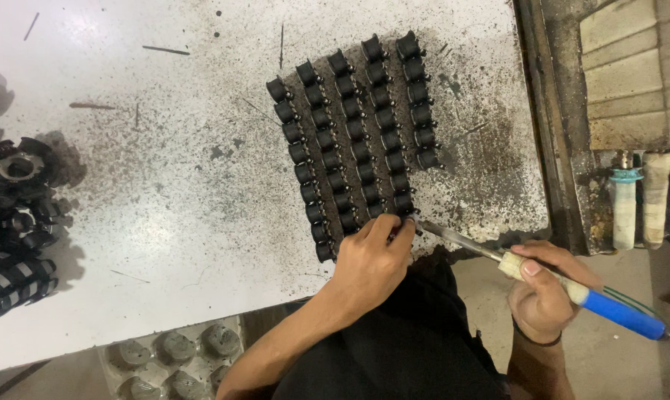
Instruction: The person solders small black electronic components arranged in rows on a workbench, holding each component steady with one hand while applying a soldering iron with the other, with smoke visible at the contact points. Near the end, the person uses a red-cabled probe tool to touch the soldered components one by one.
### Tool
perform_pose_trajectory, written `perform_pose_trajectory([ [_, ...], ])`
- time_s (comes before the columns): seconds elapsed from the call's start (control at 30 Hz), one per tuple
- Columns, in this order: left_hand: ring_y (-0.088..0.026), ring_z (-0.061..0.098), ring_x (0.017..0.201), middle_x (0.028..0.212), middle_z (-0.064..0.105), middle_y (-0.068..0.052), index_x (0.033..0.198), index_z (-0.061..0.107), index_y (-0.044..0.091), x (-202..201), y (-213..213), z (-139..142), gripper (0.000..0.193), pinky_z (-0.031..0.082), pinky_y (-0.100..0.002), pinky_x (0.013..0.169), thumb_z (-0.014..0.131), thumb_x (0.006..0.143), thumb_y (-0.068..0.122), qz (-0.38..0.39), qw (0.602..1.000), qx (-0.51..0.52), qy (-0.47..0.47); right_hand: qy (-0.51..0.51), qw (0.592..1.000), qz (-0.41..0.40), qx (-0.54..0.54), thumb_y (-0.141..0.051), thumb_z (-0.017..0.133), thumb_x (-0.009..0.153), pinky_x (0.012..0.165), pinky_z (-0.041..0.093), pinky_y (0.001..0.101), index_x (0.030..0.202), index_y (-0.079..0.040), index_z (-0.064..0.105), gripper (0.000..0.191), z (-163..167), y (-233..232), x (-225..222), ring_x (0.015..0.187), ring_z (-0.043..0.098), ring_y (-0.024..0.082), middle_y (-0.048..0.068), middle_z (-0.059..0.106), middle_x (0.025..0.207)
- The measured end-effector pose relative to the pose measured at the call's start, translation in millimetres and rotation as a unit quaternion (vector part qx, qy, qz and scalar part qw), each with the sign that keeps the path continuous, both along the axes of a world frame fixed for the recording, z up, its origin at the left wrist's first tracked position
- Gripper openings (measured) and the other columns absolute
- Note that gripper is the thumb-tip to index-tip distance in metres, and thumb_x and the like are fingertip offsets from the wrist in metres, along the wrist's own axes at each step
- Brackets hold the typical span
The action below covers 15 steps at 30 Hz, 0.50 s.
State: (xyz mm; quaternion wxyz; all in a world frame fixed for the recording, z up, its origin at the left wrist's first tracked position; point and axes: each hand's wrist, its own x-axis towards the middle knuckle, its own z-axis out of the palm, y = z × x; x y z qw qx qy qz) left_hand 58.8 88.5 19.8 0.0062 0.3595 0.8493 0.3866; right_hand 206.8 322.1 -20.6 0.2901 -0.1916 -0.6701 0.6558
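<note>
Several rows of small black spool-shaped parts (pixel 361 141) lie in a tight grid on a stained white worktable (pixel 164 185). My left hand (pixel 370 261) rests at the near end of the grid, its fingers pinching the closest part in one row. My right hand (pixel 544 290) grips a soldering iron (pixel 572 290) with a blue handle and pale collar. The metal tip of the iron reaches left and meets the part under my left fingers.
A pile of black ring-shaped metal parts (pixel 16 222) sits at the table's left edge. A moulded grey tray (pixel 176 355) lies below the table's front edge. Two tool handles (pixel 639 196) stand in a dirty holder at the right.
</note>
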Motion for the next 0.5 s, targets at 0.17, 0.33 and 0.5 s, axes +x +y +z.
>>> perform_pose_trajectory([
  [0.17, -0.027, 0.069, 0.087, 0.103, 0.06, -0.014, 0.111, 0.069, -0.005, 0.8, 2.5, 2.6, 0.03, 0.059, -0.035, 0.065, 0.071, 0.081, -0.002, -0.011, 1.0, -0.018, 0.009, -0.013, 0.999, -0.021, -0.046, -0.01, 0.063, 0.089, 0.064, 0.051, 0.0295, 0.097, 0.014, 0.068, 0.026, 3.2, -2.3, -1.9, 0.07, 0.063, 0.026, 0.025, 0.068, 0.09],
  [0.33, -0.027, 0.069, 0.083, 0.099, 0.059, -0.014, 0.113, 0.07, -0.006, 1.0, 0.9, 7.1, 0.031, 0.057, -0.037, 0.061, 0.071, 0.082, -0.001, -0.008, 0.999, -0.002, -0.039, -0.025, 0.997, -0.022, -0.067, -0.01, 0.064, 0.091, 0.058, 0.05, 0.0293, 0.096, 0.014, 0.068, 0.025, 5.0, -6.4, -3.2, 0.066, 0.062, 0.025, 0.023, 0.067, 0.087],
  [0.5, -0.028, 0.069, 0.086, 0.103, 0.059, -0.012, 0.113, 0.068, -0.003, -2.4, -0.2, 3.5, 0.028, 0.059, -0.037, 0.067, 0.07, 0.084, -0.001, -0.002, 0.999, 0.028, -0.033, 0.028, 0.998, 0.012, 0.058, -0.008, 0.066, 0.093, 0.074, 0.055, 0.032, 0.098, 0.013, 0.067, 0.021, 6.3, -7.1, -3.4, 0.074, 0.068, 0.028, 0.023, 0.069, 0.089],
])
